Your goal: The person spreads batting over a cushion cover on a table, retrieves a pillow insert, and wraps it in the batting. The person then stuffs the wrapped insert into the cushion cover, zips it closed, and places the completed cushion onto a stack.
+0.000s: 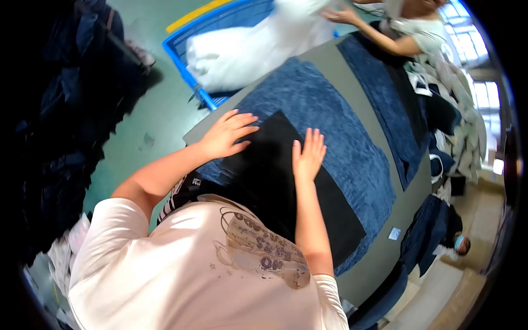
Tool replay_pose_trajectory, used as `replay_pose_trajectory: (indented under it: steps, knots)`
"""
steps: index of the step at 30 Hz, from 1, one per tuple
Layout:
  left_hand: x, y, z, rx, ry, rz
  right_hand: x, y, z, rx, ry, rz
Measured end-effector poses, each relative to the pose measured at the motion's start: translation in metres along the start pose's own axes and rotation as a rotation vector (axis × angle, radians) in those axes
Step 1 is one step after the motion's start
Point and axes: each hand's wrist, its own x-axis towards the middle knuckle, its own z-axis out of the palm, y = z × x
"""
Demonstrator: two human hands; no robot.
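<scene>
Neither hand grips: left hand (pixel 224 136) and right hand (pixel 309 158) lie open along edges of the flat black rectangular sheet (pixel 267 157), atop the mottled blue plush fabric (pixel 352 165). Uneven sideways pressure could skew the sheet.

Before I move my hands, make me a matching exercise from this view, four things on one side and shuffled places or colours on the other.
Things:
1. Table
2. White bundle
3. Black sheet
4. Floor stripe

Places or colours:
A. On the blue cloth
B. Yellow
C. Grey
D. Partly in the blue basket

Pairs: 1-C, 2-D, 3-A, 4-B
</scene>
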Motion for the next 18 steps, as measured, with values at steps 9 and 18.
replay_pose_trajectory:
  steps: [9,18]
  knots:
    - [-0.004,-0.052,-0.01,-0.614,-0.026,0.107,0.015,-0.023,-0.005,0.023,-0.093,0.046]
    - [0.015,-0.191,-0.067,-1.54,-0.406,-0.601,0.073,-0.09,-0.015,0.298,0.065,0.515]
